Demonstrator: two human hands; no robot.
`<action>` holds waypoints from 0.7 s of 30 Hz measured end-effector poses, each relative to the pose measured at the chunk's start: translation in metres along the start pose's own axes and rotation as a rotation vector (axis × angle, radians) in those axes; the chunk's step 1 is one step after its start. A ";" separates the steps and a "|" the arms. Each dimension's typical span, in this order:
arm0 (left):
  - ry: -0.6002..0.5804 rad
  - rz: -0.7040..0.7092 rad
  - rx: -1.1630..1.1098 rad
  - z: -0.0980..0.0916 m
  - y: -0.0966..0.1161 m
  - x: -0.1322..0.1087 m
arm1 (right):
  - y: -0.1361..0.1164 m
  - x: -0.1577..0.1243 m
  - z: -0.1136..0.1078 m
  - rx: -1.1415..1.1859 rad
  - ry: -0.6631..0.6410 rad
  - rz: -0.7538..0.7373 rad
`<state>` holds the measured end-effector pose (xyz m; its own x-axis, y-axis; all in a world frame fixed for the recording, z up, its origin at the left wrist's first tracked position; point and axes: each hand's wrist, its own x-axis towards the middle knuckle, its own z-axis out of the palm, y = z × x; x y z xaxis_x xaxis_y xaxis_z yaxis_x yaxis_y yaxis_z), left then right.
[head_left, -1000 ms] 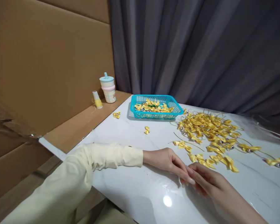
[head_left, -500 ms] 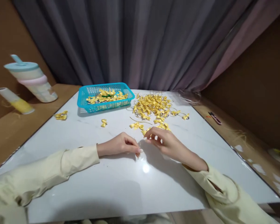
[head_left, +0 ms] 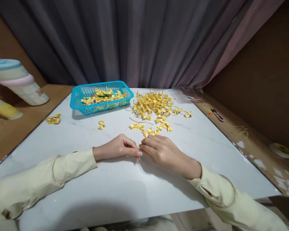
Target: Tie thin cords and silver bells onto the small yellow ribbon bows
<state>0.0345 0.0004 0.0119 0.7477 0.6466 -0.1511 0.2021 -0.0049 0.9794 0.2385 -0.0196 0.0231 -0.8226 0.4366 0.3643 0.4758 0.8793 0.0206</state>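
My left hand (head_left: 119,147) is closed in a pinch low over the white tabletop (head_left: 106,195). Something thin shows at its fingertips, too small to name. Close beside it, my right hand (head_left: 162,152) has its fingers bent together, back of the hand up; whatever they grip is hidden. Just beyond the right hand lies a yellow ribbon bow (head_left: 148,131). Farther back is a heap of yellow bows with small silvery bells and thin cord loops (head_left: 154,103). A single bow (head_left: 101,124) sits apart to the left, and a short cord (head_left: 141,121) lies before the heap.
A blue plastic basket (head_left: 74,104) holds more bows. Left are a lidded tumbler (head_left: 26,85), a yellow spool or tube (head_left: 4,108) and bundled bows (head_left: 53,118). Small snips (head_left: 217,115), paper scraps (head_left: 260,163) and a tape roll (head_left: 281,149) lie right. A curtain (head_left: 135,41) hangs behind.
My right hand has come down and left, from slightly apart to close beside my left hand's fingertips. My left hand keeps its pinch. The whole view has shifted a little.
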 end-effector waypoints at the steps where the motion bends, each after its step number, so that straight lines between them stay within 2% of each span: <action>1: 0.000 -0.004 -0.006 0.000 -0.001 0.000 | -0.001 0.000 0.001 -0.021 0.008 -0.015; 9: 0.004 -0.021 -0.007 0.001 -0.001 0.000 | -0.004 0.002 0.004 -0.053 0.028 -0.038; 21: 0.026 -0.040 0.043 -0.001 -0.002 0.000 | -0.001 0.003 -0.002 0.094 -0.074 0.096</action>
<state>0.0338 0.0010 0.0103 0.7220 0.6665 -0.1857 0.2584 -0.0108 0.9660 0.2362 -0.0200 0.0254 -0.7972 0.5293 0.2903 0.5251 0.8453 -0.0992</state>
